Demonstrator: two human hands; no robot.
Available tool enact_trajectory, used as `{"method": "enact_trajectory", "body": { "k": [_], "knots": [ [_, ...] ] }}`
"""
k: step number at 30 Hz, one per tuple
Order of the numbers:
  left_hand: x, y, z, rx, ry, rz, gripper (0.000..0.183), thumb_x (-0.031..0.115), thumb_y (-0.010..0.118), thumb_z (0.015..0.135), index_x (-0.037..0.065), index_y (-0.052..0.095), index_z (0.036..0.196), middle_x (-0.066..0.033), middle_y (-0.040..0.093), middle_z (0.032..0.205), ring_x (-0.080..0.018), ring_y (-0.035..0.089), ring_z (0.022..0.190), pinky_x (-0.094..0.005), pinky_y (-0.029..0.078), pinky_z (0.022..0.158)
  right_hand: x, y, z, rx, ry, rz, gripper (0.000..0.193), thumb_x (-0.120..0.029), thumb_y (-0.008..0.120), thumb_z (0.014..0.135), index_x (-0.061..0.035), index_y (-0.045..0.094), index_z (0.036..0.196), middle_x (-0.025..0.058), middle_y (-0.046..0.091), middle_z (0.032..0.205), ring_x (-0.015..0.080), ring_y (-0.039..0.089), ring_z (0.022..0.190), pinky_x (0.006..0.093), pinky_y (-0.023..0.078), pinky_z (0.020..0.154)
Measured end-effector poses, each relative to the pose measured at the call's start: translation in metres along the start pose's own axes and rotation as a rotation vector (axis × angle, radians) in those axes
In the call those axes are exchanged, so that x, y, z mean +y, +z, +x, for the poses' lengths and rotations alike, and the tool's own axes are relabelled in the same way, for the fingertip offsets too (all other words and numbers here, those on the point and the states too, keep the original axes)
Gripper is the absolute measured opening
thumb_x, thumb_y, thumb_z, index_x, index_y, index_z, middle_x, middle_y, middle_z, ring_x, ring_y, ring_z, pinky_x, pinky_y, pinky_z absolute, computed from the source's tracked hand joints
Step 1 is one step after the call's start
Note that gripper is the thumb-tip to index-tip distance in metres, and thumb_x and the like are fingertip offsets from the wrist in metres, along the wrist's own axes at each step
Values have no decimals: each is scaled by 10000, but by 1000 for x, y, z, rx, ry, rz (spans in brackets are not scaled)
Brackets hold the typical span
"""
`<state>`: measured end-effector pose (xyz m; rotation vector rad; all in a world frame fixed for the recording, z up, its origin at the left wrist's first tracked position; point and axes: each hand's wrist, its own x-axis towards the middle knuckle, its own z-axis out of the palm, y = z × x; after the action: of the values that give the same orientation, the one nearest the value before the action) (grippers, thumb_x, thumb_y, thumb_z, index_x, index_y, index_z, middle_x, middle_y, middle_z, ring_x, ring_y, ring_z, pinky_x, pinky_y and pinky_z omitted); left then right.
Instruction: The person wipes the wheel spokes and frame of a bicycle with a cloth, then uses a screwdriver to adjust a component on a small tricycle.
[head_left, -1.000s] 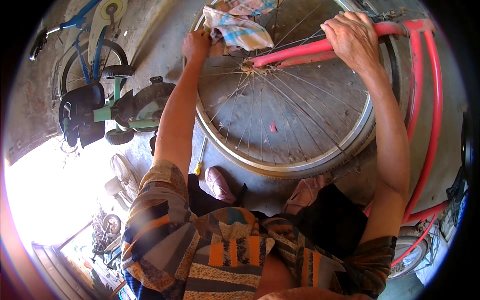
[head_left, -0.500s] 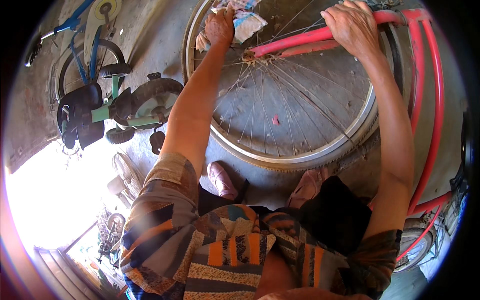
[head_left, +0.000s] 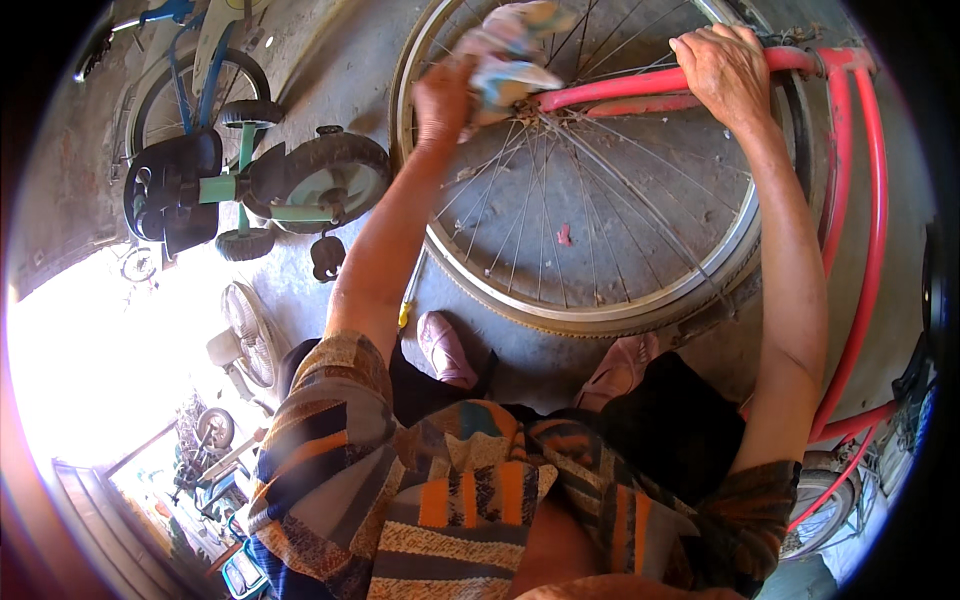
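Note:
A bicycle wheel (head_left: pixel 560 318) with thin spokes fills the top middle, attached to a red bicycle frame (head_left: pixel 645 80). My left hand (head_left: pixel 442 98) is closed on a pale, patterned cloth (head_left: pixel 505 78), blurred by motion, over the spokes just left of the hub (head_left: pixel 527 110). My right hand (head_left: pixel 727 72) grips the red fork near its upper end, fingers wrapped over the tube.
On the left stands a small green tricycle (head_left: pixel 280 213) with a black seat, and behind it a blue bicycle (head_left: pixel 180 80). A standing fan (head_left: pixel 250 335) is near the bright doorway. My pink shoes (head_left: pixel 445 350) are just below the wheel. A yellow-handled tool (head_left: pixel 404 314) lies beside my left foot.
My left hand has moved down and slightly right with the cloth, closer to the hub. My right hand keeps its hold on the fork while the whole view has shifted a little.

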<state>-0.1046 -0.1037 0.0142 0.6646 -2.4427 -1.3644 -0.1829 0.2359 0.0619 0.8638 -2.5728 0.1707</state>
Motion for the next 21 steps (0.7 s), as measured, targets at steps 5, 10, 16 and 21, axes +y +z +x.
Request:
{"method": "enact_trajectory", "body": {
  "k": [5, 10, 16, 21],
  "knots": [
    [-8, -40, 49, 272, -13, -538, 310, 280, 633, 870, -13, 586, 780, -102, 614, 740, -159, 579, 622, -341, 475, 499, -2, -5, 0, 60, -53, 6, 244, -223, 538, 909, -66, 676, 782, 57, 664, 779, 229, 608, 809, 364, 409, 817],
    [-24, -17, 77, -246, -120, -54, 264, 252, 570, 898, 50, 606, 1064, -131, 634, 929, -250, 634, 804, -389, 533, 648, -6, -7, 3, 66, -53, -5, 220, -216, 549, 897, -65, 678, 802, 52, 655, 774, 227, 608, 820, 362, 409, 828],
    [-52, 46, 50, 36, 292, 861, 295, 412, 580, 865, 215, 673, 1065, -106, 543, 1206, -360, 539, 1053, -492, 445, 867, -8, -8, 1, 126, 6, 87, 284, -240, 582, 814, -57, 628, 602, 126, 646, 673, 283, 626, 725, 416, 412, 842],
    [-54, 30, 39, -35, 507, 741, 268, 327, 590, 860, 109, 695, 977, -83, 611, 1060, -321, 544, 1019, -456, 448, 837, -9, -7, 1, 151, 1, 89, 275, -236, 589, 809, -61, 627, 600, 119, 647, 669, 277, 631, 729, 409, 416, 851]
  ]
}}
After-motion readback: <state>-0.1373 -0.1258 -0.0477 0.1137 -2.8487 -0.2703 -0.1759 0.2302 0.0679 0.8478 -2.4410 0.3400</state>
